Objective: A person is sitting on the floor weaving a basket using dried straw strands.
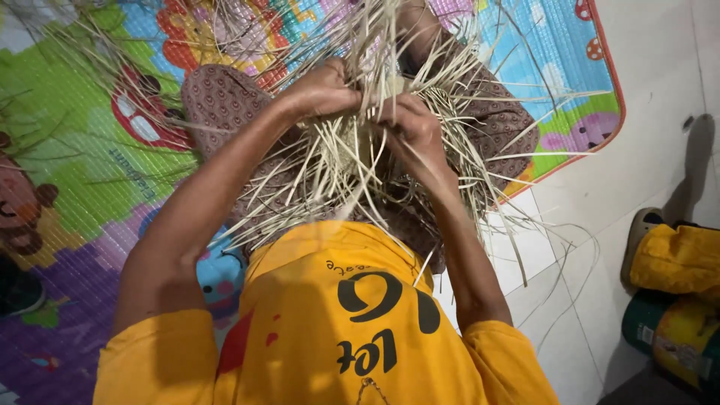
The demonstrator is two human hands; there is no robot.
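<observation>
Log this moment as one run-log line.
left hand: gripping straw strips | right hand: gripping same strips | surface: play mat

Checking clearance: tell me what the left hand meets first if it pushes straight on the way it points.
The left hand points toward the right hand, so probably the pale straw strips bunched between them, then that hand; depth is unclear.

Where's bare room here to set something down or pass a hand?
Bare white floor tiles lie between the play mat's red edge and the yellow bundle. The mat's purple patch, outside the left arm, is free too. It is crowded around the left hand and right hand, both buried in straw strips.
</observation>
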